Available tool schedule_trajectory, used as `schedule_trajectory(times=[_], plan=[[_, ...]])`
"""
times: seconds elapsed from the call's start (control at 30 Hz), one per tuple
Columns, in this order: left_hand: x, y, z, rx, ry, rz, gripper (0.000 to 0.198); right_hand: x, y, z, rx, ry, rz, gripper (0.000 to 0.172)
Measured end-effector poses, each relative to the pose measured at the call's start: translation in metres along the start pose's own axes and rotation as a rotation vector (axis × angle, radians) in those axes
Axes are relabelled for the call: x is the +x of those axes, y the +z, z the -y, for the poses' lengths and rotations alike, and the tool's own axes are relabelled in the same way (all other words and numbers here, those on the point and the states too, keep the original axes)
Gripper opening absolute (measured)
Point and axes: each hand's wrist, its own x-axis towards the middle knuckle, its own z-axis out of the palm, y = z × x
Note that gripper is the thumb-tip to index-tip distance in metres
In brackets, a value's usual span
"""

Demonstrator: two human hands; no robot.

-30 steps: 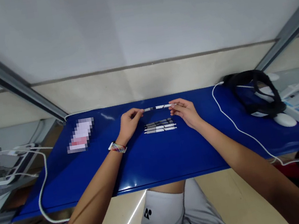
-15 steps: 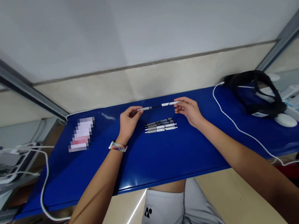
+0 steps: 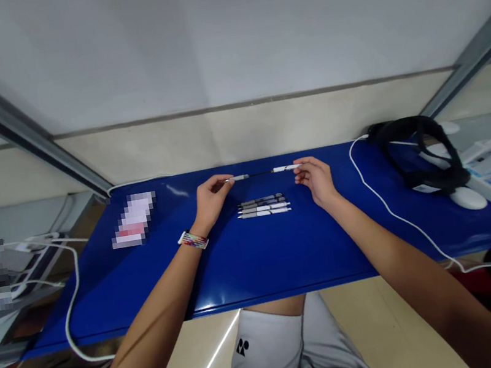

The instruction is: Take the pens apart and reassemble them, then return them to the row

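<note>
My left hand point(image 3: 211, 199) pinches the left half of a white pen point(image 3: 239, 177) above the blue table point(image 3: 257, 257). My right hand point(image 3: 316, 178) pinches the pen's right half point(image 3: 285, 168). The two halves are pulled apart, with a thin dark refill point(image 3: 260, 173) stretched between them. Just below, between my hands, several white and grey pens point(image 3: 263, 206) lie side by side in a neat row on the table. A coloured band sits on my left wrist point(image 3: 193, 241).
A blurred flat packet point(image 3: 133, 220) lies at the table's left. A black strap device point(image 3: 418, 153) and a white mouse-like object point(image 3: 467, 197) sit at the right, with a white cable point(image 3: 388, 205) running across. More cables point(image 3: 67, 312) hang off the left edge.
My hands have drawn apart: the right hand moved right, pulling the pen's two halves away from each other and baring the dark refill between them.
</note>
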Motion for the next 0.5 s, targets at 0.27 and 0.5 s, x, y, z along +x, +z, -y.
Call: schedule_trajectory(times=[0.27,0.5], plan=[[-0.0011,0.0,-0.0009,0.008,0.007,-0.008,0.034,0.0006,-0.0008,0.0002,0.003,-0.004,-0.007,0.018],[-0.0006,-0.0005,0.0,0.025,0.01,-0.011,0.033,0.0008,-0.0017,0.0005,-0.032,-0.009,0.015,0.018]])
